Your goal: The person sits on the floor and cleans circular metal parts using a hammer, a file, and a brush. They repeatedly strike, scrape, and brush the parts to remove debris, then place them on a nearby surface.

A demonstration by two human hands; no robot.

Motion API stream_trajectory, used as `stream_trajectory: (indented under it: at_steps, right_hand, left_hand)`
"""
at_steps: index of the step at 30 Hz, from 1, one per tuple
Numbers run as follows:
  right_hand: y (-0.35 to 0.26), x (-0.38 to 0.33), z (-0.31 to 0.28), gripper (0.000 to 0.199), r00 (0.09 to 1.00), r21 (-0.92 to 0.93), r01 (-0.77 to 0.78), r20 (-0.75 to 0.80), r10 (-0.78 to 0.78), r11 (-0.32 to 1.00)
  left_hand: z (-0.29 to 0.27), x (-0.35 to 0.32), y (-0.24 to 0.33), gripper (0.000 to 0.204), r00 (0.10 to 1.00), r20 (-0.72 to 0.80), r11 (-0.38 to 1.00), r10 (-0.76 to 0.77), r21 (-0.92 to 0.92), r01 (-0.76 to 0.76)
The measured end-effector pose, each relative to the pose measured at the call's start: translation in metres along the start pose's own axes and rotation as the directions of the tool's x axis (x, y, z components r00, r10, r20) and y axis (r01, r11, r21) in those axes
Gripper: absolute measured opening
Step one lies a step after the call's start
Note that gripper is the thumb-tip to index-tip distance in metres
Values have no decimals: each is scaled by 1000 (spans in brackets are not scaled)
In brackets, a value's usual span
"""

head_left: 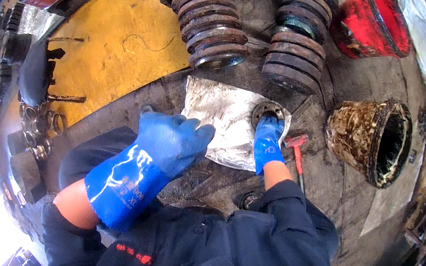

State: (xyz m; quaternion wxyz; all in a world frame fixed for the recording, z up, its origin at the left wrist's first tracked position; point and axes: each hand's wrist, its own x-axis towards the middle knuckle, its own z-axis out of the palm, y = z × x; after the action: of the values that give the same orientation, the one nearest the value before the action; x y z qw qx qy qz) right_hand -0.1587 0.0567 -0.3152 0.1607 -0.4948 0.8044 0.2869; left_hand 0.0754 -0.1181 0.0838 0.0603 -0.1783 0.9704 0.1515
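A blue rubber glove covers each of my hands. My right hand (270, 137) lies over the near edge of a dark round metal flange (269, 108), its fingers bent onto it. The flange rests on the right part of a stained white sheet (228, 127), probably a flattened sack, on the floor. My left hand (172, 140) is raised closer to me, left of the sheet. Its fingers are curled down and away, so anything inside them is hidden. Just right of my right hand lies a hammer (297, 153) with a red head and a red and dark handle.
Beyond the sheet lie two rows of stacked rusty metal discs (211, 25) (295, 56). A red bucket (375, 25) and a grimy brown bucket (364, 136) lie on the right. To the left are a yellow plate (125, 51) and several metal rings (39, 129).
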Motion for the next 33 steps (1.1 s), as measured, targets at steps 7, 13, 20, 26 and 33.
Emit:
stream_trajectory:
  at_steps: [7,13,20,26,33]
  right_hand:
    - [22,41,29,37,996,87,-36,81,29,996]
    - [20,-4,-75,30,986,185,54,-168,-23,981]
    - [90,-30,-128,50,878,931,-291,168,-448,-220]
    - [48,-58,-151,48,911,879,-331,202,-359,-344]
    - [-24,-115,-178,45,929,884,-315,213,-304,-345]
  left_hand:
    - [-4,19,8,34,997,-8,997,75,-34,-75]
    - [22,-5,-4,29,984,-180,997,1,-71,-14]
    - [18,-9,-3,10,912,-407,997,49,-40,-72]
    - [14,-31,-10,7,910,-410,991,-51,-135,-5]
    - [1,-35,-16,10,870,-484,991,-95,-132,35]
